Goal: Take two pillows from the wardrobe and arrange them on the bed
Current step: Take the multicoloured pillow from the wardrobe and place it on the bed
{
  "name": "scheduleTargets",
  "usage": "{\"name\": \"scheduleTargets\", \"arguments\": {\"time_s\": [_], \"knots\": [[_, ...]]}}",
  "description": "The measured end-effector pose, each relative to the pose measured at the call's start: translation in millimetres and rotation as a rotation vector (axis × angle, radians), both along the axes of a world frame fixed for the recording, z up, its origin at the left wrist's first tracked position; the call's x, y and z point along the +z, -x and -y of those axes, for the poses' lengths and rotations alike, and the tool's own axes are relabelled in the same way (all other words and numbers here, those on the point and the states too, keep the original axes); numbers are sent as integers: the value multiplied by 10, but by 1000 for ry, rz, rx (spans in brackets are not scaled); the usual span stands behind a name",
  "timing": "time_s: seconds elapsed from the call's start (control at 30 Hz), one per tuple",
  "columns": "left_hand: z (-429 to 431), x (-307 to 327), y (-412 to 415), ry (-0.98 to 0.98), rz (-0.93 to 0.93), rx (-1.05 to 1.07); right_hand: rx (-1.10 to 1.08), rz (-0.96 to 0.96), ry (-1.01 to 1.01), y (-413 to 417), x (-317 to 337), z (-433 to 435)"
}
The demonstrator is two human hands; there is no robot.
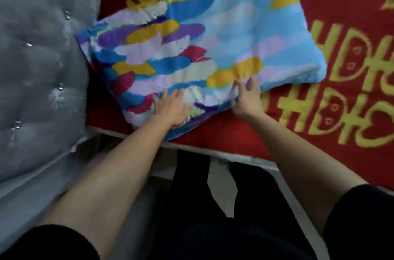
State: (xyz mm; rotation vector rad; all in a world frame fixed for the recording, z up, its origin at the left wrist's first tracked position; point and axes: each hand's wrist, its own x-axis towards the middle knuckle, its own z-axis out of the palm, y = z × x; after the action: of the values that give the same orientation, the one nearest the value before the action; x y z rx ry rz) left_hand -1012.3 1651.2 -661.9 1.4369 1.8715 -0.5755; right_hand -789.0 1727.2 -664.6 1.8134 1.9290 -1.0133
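A large pillow with a light-blue cover and purple, yellow, pink and white brush strokes lies slanted on the bed, its left corner near the headboard. My left hand lies flat on the pillow's near edge, fingers spread. My right hand rests on the same edge further right, fingers slightly curled on the fabric without a clear grip. Only one pillow is in view.
The bed is covered by a red blanket with big yellow lettering. A grey tufted headboard with shiny buttons stands at the left. The bed's pale edge runs in front of my dark-clothed legs.
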Motion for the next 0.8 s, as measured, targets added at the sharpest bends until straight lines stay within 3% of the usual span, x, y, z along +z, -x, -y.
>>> {"name": "scheduleTargets", "arguments": {"time_s": [0.07,0.17,0.23,0.33,0.47,0.53,0.8], "knots": [[-194,-76,101,-153,-44,23,-350,-20,-39,196,-47,109],[-726,-128,283,-288,-64,70,-937,-68,201,479,-155,104],[-1101,-179,398,-328,-56,71,-1127,-210,337,581,-280,89],[-1642,-248,596,-409,-97,45,-1195,-282,319,669,-447,85],[-2092,-394,851,-465,-155,76,-1225,-320,147,753,-546,180],[-2166,-463,934,-440,-142,105,-1195,-344,61,757,-562,231],[-2204,-94,939,-751,-236,190,-1071,-345,-203,945,-321,148]]}}
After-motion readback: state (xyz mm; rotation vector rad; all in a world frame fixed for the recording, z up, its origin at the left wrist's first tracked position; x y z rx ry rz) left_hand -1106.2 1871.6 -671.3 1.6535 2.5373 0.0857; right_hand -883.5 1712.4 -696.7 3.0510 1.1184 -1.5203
